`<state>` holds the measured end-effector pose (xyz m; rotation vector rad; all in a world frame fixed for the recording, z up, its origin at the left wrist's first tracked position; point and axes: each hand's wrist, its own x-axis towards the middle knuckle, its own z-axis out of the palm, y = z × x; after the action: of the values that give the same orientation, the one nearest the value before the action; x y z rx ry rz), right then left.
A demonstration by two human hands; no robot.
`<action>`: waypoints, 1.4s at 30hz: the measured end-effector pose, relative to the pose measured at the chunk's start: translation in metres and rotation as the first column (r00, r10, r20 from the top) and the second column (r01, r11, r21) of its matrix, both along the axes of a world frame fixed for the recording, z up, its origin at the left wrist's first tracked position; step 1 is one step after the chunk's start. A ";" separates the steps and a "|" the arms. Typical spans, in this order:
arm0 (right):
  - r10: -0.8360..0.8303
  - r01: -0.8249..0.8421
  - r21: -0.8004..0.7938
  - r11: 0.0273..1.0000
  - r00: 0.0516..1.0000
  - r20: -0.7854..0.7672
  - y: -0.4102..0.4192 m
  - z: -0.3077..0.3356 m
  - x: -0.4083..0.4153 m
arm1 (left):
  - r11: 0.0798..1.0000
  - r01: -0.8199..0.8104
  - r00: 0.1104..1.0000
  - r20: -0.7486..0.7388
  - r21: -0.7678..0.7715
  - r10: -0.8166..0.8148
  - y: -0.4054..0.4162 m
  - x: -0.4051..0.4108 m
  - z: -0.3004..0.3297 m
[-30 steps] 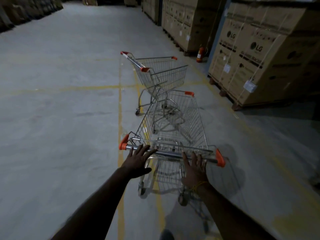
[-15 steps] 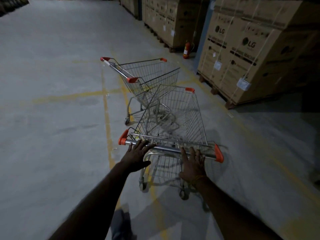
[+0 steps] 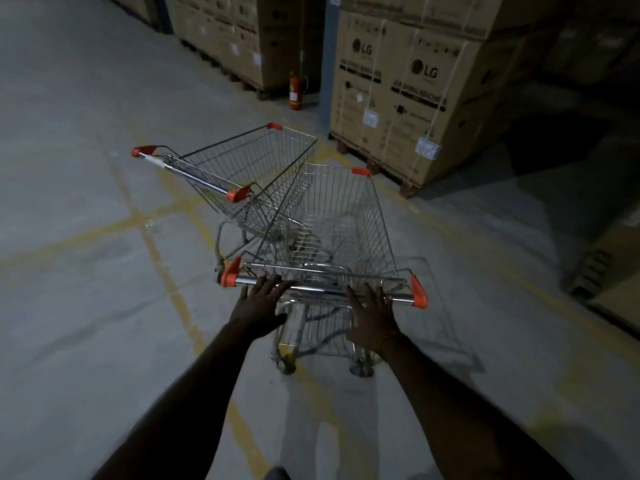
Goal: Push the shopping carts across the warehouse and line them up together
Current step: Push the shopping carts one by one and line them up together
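Both hands, left hand and right hand, press flat-fingered on the near cart's handle, its basket overlapping a second cart ahead, stacked LG boxes and a dim fire extinguisher beyond.

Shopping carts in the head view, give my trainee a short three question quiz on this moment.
1. True or false: both hands rest with straight fingers on the near cart's handle.
2. What red thing stands by the pillar? A) bucket B) fire extinguisher C) cone
3. Fill in: the far cart is angled with its handle toward the ____ of the picture.

Key: 1 true, left hand and right hand; 2 B, fire extinguisher; 3 left.
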<state>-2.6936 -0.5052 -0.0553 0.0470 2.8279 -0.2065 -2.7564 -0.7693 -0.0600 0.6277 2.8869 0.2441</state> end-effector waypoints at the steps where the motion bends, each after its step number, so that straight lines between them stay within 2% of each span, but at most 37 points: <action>1: 0.000 0.001 -0.014 1.000 1.000 0.018 -0.010 0.002 -0.005 | 1.000 -0.013 1.000 0.010 0.003 0.013 -0.008 -0.006 0.002; 5: 0.057 -0.056 -0.013 0.998 0.997 0.055 -0.038 0.006 -0.011 | 0.997 -0.073 0.997 0.023 -0.002 0.073 -0.037 -0.024 0.003; 8: 0.082 -0.079 -0.035 0.996 0.993 0.089 -0.054 0.009 -0.006 | 0.990 -0.131 0.989 0.061 -0.059 0.134 -0.054 -0.029 0.003; 13: -0.004 0.011 -0.085 0.996 0.997 0.080 -0.078 0.019 0.038 | 0.980 -0.161 0.985 0.051 -0.119 0.167 -0.065 -0.023 0.008; 19: -0.185 0.187 -0.070 0.980 0.982 0.041 -0.079 0.019 0.133 | 0.976 0.131 0.970 0.226 -0.172 -0.091 -0.033 0.047 0.007; 25: -0.391 0.394 -0.037 0.918 0.918 0.057 -0.057 0.023 0.239 | 0.863 0.480 0.860 0.281 -0.158 -0.427 0.042 0.136 0.005; 29: -0.559 0.559 -0.017 0.829 0.829 0.003 -0.029 0.031 0.320 | 0.781 0.616 0.770 0.288 -0.101 -0.569 0.101 0.191 0.007; 33: -0.733 0.734 0.001 0.680 0.680 -0.021 0.002 0.037 0.406 | 0.671 0.735 0.664 0.297 -0.095 -0.686 0.159 0.245 0.005; 42: -0.954 0.954 0.026 0.298 0.297 0.031 0.053 0.029 0.596 | 0.324 0.942 0.336 0.308 -0.091 -0.890 0.310 0.403 0.009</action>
<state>-2.0978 -0.4518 -0.0264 1.7699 2.3092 -0.4334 -2.3529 -0.4592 -0.0514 1.9161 1.8170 -0.2359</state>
